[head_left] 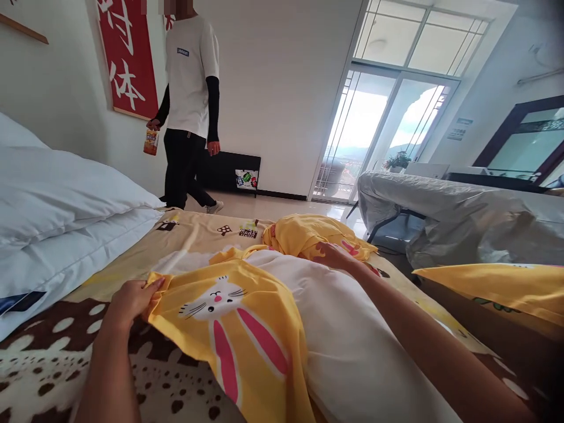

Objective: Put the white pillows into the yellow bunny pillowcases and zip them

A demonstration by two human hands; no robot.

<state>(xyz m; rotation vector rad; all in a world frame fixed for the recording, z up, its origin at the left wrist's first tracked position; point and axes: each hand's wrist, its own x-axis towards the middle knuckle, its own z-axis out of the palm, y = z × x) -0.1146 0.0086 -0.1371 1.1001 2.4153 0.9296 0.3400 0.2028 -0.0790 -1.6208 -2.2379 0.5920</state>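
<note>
My left hand (134, 302) pinches the gathered edge of a yellow fabric cover (264, 299) printed with a white rabbit with pink ears. The cover drapes over a plump white pillow or quilt (352, 323); which of the two I cannot tell. Farther off, my right hand (328, 255) has its fingers curled on a bunched yellow part of the fabric (304, 226), with more pink print beside it. Whether this bunch joins the rabbit piece is hidden by folds. Everything lies on a bed with a brown and cream patterned sheet (198, 226).
White pillows (66, 188) are stacked at the left. Another yellow printed cloth (506, 288) lies at the right edge. A person (189, 88) holding an orange package (150, 141) stands beyond the bed. Plastic sheeting (462, 217) covers furniture near the glass doors (379, 129).
</note>
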